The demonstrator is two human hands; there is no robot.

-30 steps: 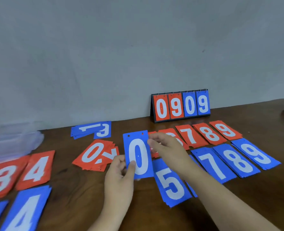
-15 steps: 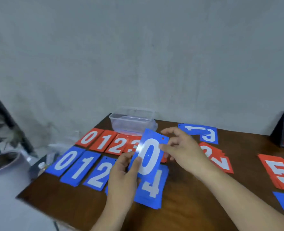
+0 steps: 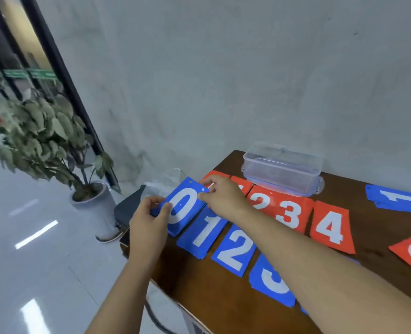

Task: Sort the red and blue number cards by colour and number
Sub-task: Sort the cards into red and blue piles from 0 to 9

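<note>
The left hand (image 3: 149, 222) and right hand (image 3: 221, 196) pinch opposite edges of the blue 0 card (image 3: 182, 208), held at ten o'clock from the blue 1 card (image 3: 204, 233); placing seems in hand, and next it needs lowering squarely at the row's start.

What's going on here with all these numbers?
A person is sorting number cards on a wooden table. The left hand and right hand both hold a blue 0 card at the left end of the blue row, beside the blue 1 card. The red 2 card, red 3 card and red 4 card lie in a row behind.
</note>
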